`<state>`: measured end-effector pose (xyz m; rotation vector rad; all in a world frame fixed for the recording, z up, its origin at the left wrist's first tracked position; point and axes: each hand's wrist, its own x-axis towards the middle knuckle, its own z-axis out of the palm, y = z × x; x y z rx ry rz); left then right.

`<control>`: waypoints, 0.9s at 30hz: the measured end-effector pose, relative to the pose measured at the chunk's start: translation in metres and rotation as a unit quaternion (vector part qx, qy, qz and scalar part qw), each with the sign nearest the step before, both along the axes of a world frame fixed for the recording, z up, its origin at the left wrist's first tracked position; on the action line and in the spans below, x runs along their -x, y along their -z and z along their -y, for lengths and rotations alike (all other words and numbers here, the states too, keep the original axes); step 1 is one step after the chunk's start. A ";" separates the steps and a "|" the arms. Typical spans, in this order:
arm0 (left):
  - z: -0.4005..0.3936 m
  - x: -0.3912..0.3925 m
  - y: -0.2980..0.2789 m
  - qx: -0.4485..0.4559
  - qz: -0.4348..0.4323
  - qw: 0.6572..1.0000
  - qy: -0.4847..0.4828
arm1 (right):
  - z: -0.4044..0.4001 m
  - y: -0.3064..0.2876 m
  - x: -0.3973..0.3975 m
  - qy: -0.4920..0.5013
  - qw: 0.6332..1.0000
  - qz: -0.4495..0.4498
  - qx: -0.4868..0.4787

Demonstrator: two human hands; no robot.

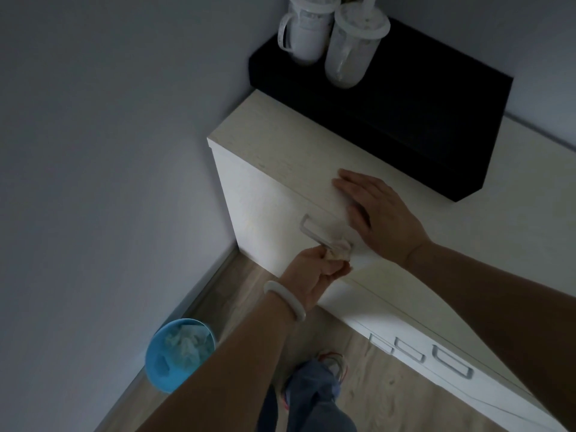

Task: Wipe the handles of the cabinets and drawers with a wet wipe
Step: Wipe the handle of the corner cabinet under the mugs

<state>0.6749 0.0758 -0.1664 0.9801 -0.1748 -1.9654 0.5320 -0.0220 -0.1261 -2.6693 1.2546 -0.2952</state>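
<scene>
Where floor meets wall, blue bin (180, 353) holds seemingly crumpled wipes (184, 342).

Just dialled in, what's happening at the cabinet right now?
A person's left hand pinches a crumpled white wet wipe against the near end of a silver metal bar handle on the pale wooden cabinet. The right hand lies flat on the cabinet top. Three similar handles sit further along.

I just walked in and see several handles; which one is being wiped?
Find the pale cabinet in the wall corner, under the black box. The handle sits on its front near the top edge. Unlike the three handles lower right, it has a wipe pressed on it.
</scene>
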 end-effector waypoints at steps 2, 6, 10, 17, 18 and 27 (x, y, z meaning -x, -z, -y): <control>0.002 -0.004 -0.002 0.001 0.026 1.000 0.017 | 0.000 0.000 0.000 -0.002 1.000 0.006 0.000; 0.011 -0.031 -0.002 -0.007 0.081 0.996 -0.025 | 0.000 0.000 0.000 -0.002 1.000 0.012 0.002; 0.021 -0.060 -0.011 0.009 0.080 0.997 -0.008 | 0.000 0.000 0.001 -0.004 1.000 0.012 0.006; 0.025 -0.058 -0.017 -0.102 -0.012 0.987 -0.125 | -0.001 -0.001 0.000 -0.001 1.000 -0.002 0.014; 0.024 -0.056 -0.017 -0.106 -0.006 0.986 -0.129 | -0.001 -0.001 0.000 0.000 1.000 -0.003 0.013; 0.013 -0.031 -0.013 -0.097 0.116 0.977 -0.149 | 0.000 0.000 0.000 0.004 1.000 -0.004 0.003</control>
